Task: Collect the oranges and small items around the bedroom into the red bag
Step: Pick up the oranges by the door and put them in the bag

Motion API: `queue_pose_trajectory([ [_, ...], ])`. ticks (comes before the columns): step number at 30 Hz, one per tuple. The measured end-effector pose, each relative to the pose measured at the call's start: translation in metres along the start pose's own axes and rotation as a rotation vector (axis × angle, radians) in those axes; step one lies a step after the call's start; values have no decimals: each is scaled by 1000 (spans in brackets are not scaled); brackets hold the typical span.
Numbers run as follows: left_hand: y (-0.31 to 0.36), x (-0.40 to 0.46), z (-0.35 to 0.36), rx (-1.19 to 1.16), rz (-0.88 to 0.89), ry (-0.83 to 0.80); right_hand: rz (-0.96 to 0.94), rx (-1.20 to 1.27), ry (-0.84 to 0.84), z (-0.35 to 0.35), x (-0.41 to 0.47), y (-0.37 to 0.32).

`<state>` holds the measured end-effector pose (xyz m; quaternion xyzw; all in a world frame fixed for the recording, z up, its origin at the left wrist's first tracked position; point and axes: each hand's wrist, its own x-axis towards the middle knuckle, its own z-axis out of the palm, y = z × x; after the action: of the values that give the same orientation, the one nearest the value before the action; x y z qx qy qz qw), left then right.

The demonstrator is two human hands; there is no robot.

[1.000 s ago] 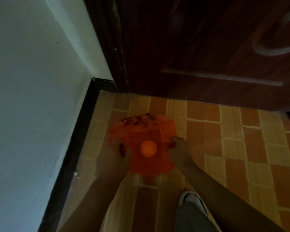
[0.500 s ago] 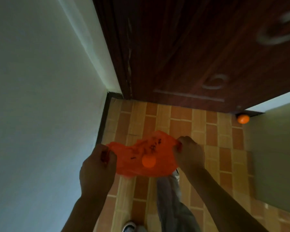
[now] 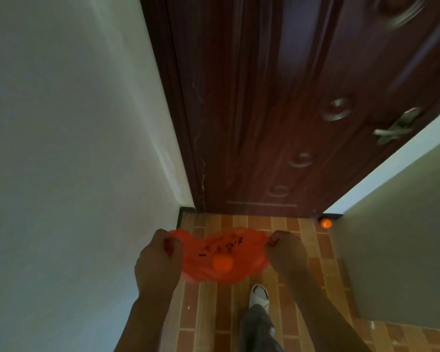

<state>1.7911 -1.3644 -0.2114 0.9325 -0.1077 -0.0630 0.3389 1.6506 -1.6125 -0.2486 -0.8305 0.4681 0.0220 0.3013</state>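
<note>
1. Holding the red bag (image 3: 224, 260) stretched between both hands, I stood in the narrow passage facing the dark wooden door (image 3: 277, 110); my left hand (image 3: 159, 265) gripped the bag's left edge with its fingers curled round the plastic, and my right hand (image 3: 286, 255) pinched the right edge the same way.
2. One orange (image 3: 222, 263) already sat in the sagging middle of the bag, showing through the thin plastic just below the black printing.
3. A second orange (image 3: 325, 223) lay on the tiled floor (image 3: 285, 224), tucked into the corner where the door met the skirting of the wall on my right, well apart from the bag and ahead of my white shoe (image 3: 259, 295).
4. I judged the step in hand to be the carry between pickups: the bag was up off the floor with its mouth drawn wide, and nothing was being loaded.
5. The next move, as I read it, called for stepping forward and to the right, crouching at the corner, and freeing my right hand to take the loose orange while my left kept the bag's mouth from falling shut.
6. I could see no other small items in this stretch of floor; the room behind me was out of view.
</note>
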Motion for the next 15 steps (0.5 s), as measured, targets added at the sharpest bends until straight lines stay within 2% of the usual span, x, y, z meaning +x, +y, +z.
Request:
queue_pose_trajectory([
  [6,73,-2,-23,-58,88,-1,-85,109,131,-72,-14,-1],
  [9,111,6,-13,-46,139,-30,-59,201,207,-98,-2,7],
  [15,187,28,26,-37,234,-65,-30,324,249,-150,40,29],
])
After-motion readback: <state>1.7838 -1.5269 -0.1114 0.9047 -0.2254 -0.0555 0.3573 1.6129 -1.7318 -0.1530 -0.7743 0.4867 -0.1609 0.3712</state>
